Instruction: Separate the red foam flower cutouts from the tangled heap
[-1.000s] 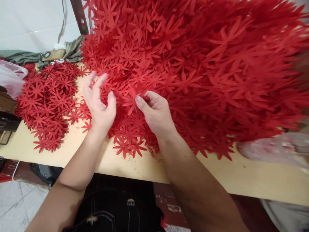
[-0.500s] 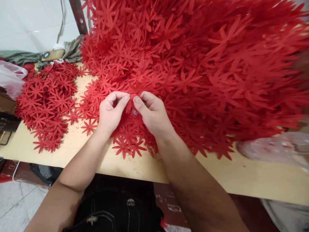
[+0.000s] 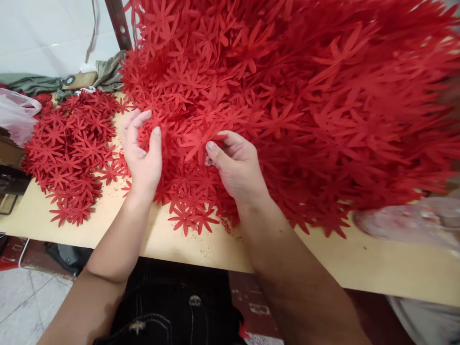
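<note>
Between its thumb and fingers, my right hand (image 3: pixel 237 160) pinches a red flower-shaped cutout (image 3: pixel 197 143) with several narrow petals. My left hand (image 3: pixel 142 148) is open above the left part of the red cutouts, its thumb and fingers apart and nothing in them. A large heap of the same red cutouts (image 3: pixel 280 115) rises behind and beside both hands. Under the right hand, a few cutouts (image 3: pixel 185 218) lie near the table's front edge.
A smaller pile of darker red cutouts (image 3: pixel 77 153) is at the left of the wooden tabletop (image 3: pixel 172 244). A plastic bag (image 3: pixel 16 115) hangs at the far left; clear plastic (image 3: pixel 406 220) lies at the right. Cloth (image 3: pixel 108 72) is bunched at the back left.
My left hand has let go and moved left, its fingers spreading. My right hand has shifted slightly right, and the flower cutout in it now shows its petals.
</note>
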The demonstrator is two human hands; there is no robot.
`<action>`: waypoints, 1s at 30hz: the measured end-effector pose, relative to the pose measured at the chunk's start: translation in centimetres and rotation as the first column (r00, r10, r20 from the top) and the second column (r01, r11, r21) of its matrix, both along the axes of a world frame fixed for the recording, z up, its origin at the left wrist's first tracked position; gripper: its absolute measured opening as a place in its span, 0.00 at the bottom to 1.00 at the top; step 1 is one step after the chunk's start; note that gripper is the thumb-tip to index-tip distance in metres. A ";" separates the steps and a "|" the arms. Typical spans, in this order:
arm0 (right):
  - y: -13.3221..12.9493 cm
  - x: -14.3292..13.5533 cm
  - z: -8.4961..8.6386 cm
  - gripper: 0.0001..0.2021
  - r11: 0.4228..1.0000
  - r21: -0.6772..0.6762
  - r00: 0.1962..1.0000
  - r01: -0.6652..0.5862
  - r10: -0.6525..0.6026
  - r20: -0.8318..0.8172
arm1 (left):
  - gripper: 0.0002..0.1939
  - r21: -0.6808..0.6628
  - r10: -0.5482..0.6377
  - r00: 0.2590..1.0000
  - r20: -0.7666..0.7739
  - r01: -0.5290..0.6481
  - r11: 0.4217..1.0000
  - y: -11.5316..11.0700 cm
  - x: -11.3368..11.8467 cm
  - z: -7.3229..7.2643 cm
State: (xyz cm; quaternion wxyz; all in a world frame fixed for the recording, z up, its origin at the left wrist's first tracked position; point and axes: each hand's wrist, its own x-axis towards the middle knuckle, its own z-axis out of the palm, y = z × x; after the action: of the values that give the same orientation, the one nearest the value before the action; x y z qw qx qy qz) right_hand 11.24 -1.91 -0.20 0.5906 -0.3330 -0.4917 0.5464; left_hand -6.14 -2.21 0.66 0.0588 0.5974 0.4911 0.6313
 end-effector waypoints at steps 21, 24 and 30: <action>0.0 0.1 0.2 0.18 0.998 -0.037 0.999 -0.045 0.044 -0.027 | 0.18 -0.102 -0.045 0.998 0.040 0.049 0.994 -1.6 3.4 0.7; 0.0 -0.1 0.1 0.18 0.999 -0.029 1.000 0.016 -0.016 -0.005 | 0.15 -0.124 -0.145 0.988 -0.059 0.137 0.983 -2.3 4.0 1.3; -0.4 -0.2 0.7 0.22 0.999 -0.025 0.998 0.044 -0.043 0.043 | 0.19 -0.296 -0.367 0.922 0.124 0.388 0.873 -2.5 5.4 0.8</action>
State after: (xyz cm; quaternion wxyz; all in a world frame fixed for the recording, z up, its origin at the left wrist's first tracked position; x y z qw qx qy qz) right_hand 11.04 -2.29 0.49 0.5875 -0.3629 -0.4896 0.5325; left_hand -0.72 -4.68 1.41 0.2912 0.6440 0.4573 0.5398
